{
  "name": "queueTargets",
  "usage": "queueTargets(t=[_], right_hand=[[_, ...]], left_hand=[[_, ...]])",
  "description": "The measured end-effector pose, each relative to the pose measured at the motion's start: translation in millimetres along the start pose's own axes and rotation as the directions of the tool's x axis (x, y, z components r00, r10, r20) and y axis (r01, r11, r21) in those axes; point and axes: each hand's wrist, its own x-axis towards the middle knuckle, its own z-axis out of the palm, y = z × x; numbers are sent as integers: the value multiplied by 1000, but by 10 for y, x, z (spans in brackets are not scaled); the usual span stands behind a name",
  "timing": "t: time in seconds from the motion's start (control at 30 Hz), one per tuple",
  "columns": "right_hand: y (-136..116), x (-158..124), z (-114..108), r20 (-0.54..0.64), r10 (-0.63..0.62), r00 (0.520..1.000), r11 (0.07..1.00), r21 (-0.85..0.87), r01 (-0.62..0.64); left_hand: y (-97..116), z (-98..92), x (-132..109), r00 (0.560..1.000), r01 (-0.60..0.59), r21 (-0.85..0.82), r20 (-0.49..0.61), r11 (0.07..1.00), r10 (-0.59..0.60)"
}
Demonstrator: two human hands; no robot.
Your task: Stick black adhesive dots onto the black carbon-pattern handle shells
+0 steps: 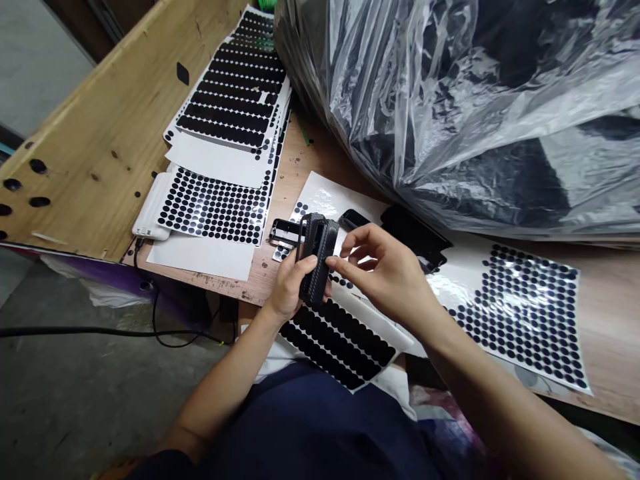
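My left hand (pixel 289 283) grips a small black carbon-pattern case (pixel 317 257) upright over the table's front edge. My right hand (pixel 385 270) is right beside it, thumb and forefinger pinched against the case's right side; whether a sticker is between them I cannot make out. Under both hands, on my lap, lies a sheet of black oval stickers (pixel 337 343). Just behind the case, a partly used sticker sheet (pixel 320 197) rests on the table.
A big clear plastic bag (pixel 475 100) of dark goods fills the back right. Stacked sheets of black dot stickers (pixel 225 133) lie at left on a white power bank (pixel 150 217). Another dot sheet (pixel 525 313) lies at right. A wooden board (pixel 100 127) leans at left.
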Motion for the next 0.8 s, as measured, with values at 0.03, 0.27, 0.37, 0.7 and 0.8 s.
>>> queueTargets(t=[0.03, 0.27, 0.37, 0.7, 0.8], right_hand=[[41, -15, 0, -67, -16, 998, 999, -39, 13], [482, -277, 95, 38, -140, 989, 883, -447, 142], [534, -371, 154, 98, -268, 958, 850, -445, 283], [148, -52, -258, 20, 179, 984, 889, 425, -171], [110, 72, -297, 103, 195, 975, 863, 455, -220]], left_hand=[[7, 1, 2, 1000, -10, -8, 14, 1000, 11], [67, 17, 42, 996, -50, -181, -76, 982, 36], [70, 16, 59, 996, -59, -196, -84, 979, 43], [20, -34, 15, 988, 38, -80, 154, 996, -25], [25, -25, -2, 977, 44, -38, 212, 998, -35]])
